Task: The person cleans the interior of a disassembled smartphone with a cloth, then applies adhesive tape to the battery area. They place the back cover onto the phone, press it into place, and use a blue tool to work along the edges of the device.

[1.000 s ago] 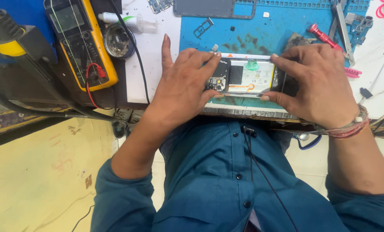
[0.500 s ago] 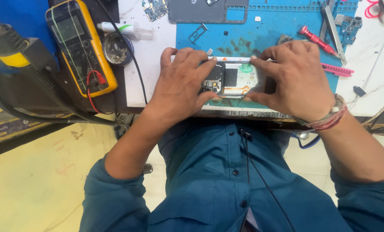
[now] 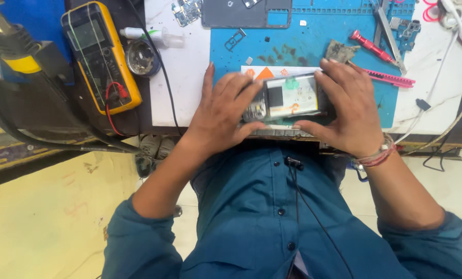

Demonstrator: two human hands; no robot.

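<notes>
An opened phone [image 3: 291, 98] with its back cover off lies sideways at the near edge of the blue work mat [image 3: 313, 41], its circuit parts and a pale battery showing. My left hand [image 3: 223, 113] grips its left end, fingers curled over the camera area. Its right end sits in my right hand [image 3: 347, 108], thumb underneath and fingers on top. A red thread bracelet circles my right wrist.
A yellow multimeter [image 3: 101, 54] with red lead lies at the left, a small round tin [image 3: 143, 57] beside it. A dark phone frame [image 3: 246, 13], red screwdriver [image 3: 371, 47], pink pry tool [image 3: 391, 78], tweezers and small boards lie at the back. Cables run at the right edge.
Both hands have lifted the phone slightly toward me, off the mat, and tightened their hold on its two ends. The view has tilted a little.
</notes>
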